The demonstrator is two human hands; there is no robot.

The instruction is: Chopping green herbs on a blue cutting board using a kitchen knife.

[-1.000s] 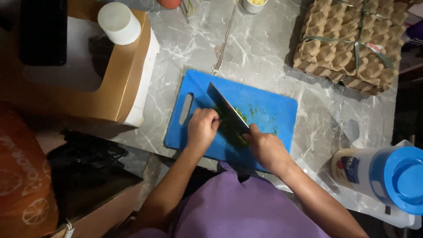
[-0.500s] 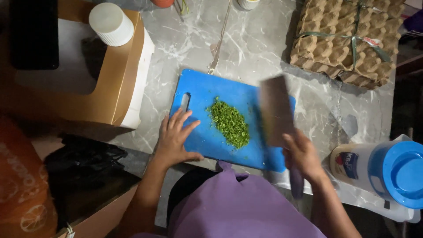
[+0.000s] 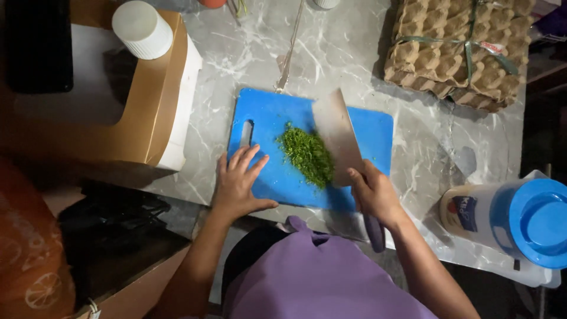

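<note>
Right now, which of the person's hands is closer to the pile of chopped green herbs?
Right. The right hand holds the cleaver against the herb pile; the left hand lies flat on the blue board, apart.

Lying flat on the marble bench [image 3: 354, 53]: a blue cutting board [image 3: 266, 118], rectangular, handle slot toward its left edge. Sitting near the board's middle: a heap of finely chopped green herbs [image 3: 307, 155], long and slanted, a few green specks scattered on the board to its right. Resting against the heap's right side: a broad cleaver [image 3: 336, 136], grey blade tilted over and reaching toward the board's far edge, dark handle sticking out past the board's near edge.
</note>
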